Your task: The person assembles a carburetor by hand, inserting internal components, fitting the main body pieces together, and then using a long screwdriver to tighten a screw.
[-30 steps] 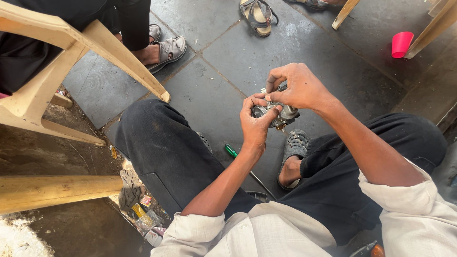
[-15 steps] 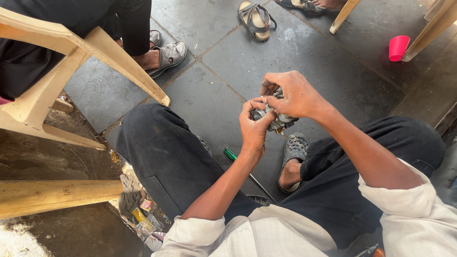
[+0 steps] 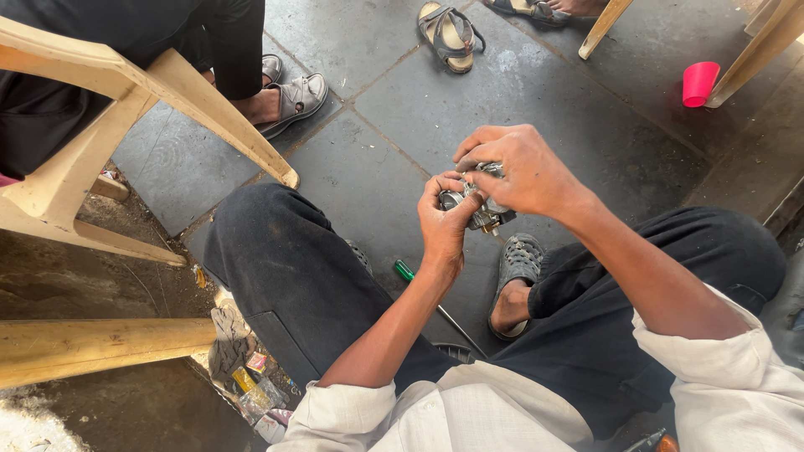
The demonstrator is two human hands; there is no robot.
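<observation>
we sat with both knees apart in dark trousers (image 3: 285, 276), white shirt cuffs rolled at the forearms. on our left, low by the knee, lay a scatter of small coloured wrappers (image 3: 251, 385) on the ground beside a pale wooden beam (image 3: 100, 347).

between our legs a screwdriver with a green handle (image 3: 405, 270) lay on the dark stone floor (image 3: 368, 167), its thin shaft running toward us. our own foot in a grey sandal (image 3: 517, 264) rested just beside it.

above the floor, between the knees, we held a small grey metal part (image 3: 481, 209) with brass-coloured bits on its underside. our left hand (image 3: 444, 222) was curled narrow round its left end, thumb and fingers pressed on it. our right hand (image 3: 515, 172) was closed over the top, fingers bent down and gripping it; most of the part was hidden under that hand, so its shape could not be told.

further out, a cream plastic chair (image 3: 126, 92) stood at left with another person seated, one sandalled foot (image 3: 289, 96) on the floor. an empty sandal (image 3: 448, 33) lay beyond. a pink cup (image 3: 698, 83) stood at far right, just beside a chair leg (image 3: 758, 50).
</observation>
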